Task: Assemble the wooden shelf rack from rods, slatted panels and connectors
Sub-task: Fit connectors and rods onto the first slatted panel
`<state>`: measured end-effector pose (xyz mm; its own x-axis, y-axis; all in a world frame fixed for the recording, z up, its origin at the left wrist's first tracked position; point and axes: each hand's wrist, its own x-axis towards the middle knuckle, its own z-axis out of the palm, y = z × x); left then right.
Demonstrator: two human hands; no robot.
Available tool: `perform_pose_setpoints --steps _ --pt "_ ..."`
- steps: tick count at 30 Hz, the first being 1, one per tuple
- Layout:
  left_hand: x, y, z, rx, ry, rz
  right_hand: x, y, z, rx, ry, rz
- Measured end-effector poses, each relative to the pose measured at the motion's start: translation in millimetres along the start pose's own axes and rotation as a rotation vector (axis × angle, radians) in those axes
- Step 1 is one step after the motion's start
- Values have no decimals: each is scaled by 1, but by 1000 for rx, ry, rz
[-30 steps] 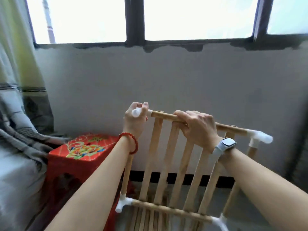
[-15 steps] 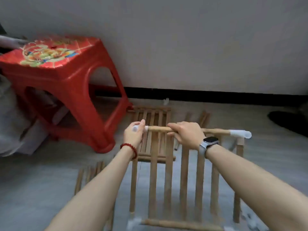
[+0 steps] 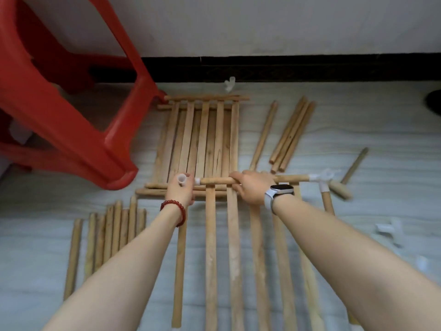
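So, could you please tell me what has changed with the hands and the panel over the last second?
The left hand has pulled the white connector off the top rod end and holds it just clear. The right hand still grips that rod, and the far-end connector stays fitted.

A red plastic stool (image 3: 71,111) stands on pale floor (image 3: 358,130) by a white wall (image 3: 262,22).

We see a red stool (image 3: 71,111) at upper left, standing on the pale floor (image 3: 358,130). We note a white wall (image 3: 262,22) behind it, edged by a black skirting (image 3: 298,68). A dark object (image 3: 433,101) sits at the right edge, unidentifiable.
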<state>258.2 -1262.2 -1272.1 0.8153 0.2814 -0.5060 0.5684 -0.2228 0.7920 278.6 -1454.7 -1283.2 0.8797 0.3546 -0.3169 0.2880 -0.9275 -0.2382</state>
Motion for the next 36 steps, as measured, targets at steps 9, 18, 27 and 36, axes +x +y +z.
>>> perform_pose_setpoints --steps 9,18,27,36 --pt "9 -41 0 522 -3 108 -10 -1 46 -57 -29 73" --pt "-39 -102 18 1423 -159 714 -65 -14 96 -140 -57 0" --pt "-2 -76 38 1416 -178 520 -29 3 78 -90 -155 -5" --pt "6 -63 51 1314 -153 412 -31 1 64 -77 -68 -4"
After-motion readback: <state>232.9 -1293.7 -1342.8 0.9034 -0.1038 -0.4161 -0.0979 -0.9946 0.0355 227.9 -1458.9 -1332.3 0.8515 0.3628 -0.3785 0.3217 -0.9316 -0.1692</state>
